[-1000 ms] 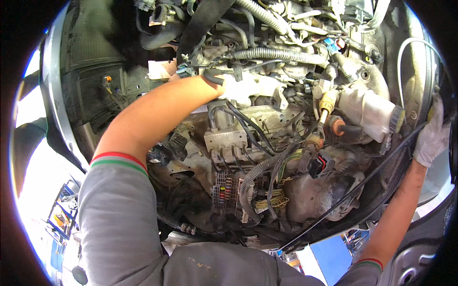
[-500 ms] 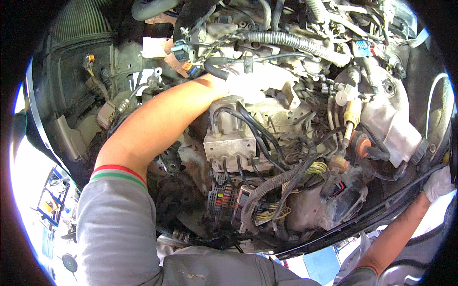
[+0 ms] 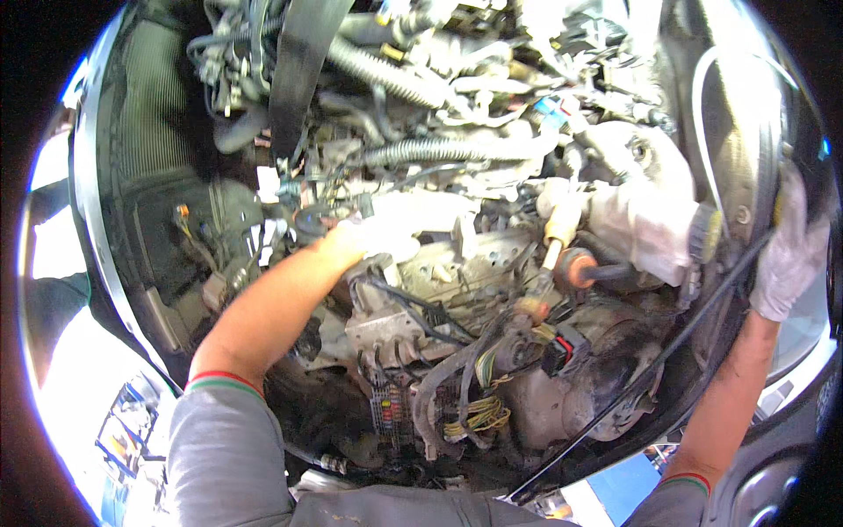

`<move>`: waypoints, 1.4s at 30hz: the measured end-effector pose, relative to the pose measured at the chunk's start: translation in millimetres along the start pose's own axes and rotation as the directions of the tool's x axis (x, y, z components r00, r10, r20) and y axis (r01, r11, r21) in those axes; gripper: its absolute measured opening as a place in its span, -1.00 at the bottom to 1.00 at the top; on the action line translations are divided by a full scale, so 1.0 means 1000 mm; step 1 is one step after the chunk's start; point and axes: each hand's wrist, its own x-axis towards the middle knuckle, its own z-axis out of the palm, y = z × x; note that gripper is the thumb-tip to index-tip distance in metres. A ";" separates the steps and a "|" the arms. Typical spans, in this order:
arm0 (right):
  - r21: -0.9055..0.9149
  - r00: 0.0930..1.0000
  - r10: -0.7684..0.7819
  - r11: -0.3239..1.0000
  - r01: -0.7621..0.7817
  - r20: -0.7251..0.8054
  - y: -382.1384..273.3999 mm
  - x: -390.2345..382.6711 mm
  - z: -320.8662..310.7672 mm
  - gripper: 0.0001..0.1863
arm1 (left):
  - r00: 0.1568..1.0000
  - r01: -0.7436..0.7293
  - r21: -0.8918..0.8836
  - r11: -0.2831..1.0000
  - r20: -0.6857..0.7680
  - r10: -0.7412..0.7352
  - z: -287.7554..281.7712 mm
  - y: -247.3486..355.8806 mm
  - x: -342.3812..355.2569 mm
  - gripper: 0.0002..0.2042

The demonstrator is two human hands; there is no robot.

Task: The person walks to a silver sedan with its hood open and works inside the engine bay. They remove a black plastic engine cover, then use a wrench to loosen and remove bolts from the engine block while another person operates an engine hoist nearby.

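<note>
My left hand, in a white glove, reaches into the engine bay behind a pale metal block with dark pipes running from it. Glare washes out its fingers, and what they touch is hidden. On the right, my right hand, also in a pale glove, lies against the bay's side edge with its fingers stretched away from me. Near it runs a thin dark rod. A ribbed grey conduit crosses beyond my left hand.
A fuse box with coloured fuses and a bundle of yellow wires sit at the near side. A capped pale reservoir stands at right, and an orange-ended hose is beside it. A wide dark strap-like piece hangs at the far side.
The view has shifted, bringing more of the far engine side and the dark strap-like piece into sight. My right hand has moved farther away along the side edge; my left stays among the engine parts.
</note>
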 end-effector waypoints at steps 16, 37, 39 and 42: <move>0.757 0.759 0.621 0.398 -0.519 0.194 -0.031 0.015 -0.009 -0.37 | 0.967 0.200 0.680 0.705 -0.023 -0.252 0.015 0.001 0.001 -0.80; 0.785 0.710 0.646 0.271 -0.557 0.280 -0.037 0.018 -0.010 -0.30 | 0.967 0.217 0.690 0.690 -0.053 -0.251 0.017 0.000 -0.001 -0.75; 0.800 0.672 0.650 0.160 -0.579 0.356 -0.037 0.017 -0.011 -0.29 | 0.960 0.233 0.696 0.679 -0.055 -0.274 0.017 0.003 -0.002 -0.74; 0.868 0.602 0.661 -0.161 -0.470 0.448 -0.036 0.018 -0.012 -0.29 | 0.959 0.236 0.689 0.686 -0.050 -0.280 0.016 0.006 -0.002 -0.72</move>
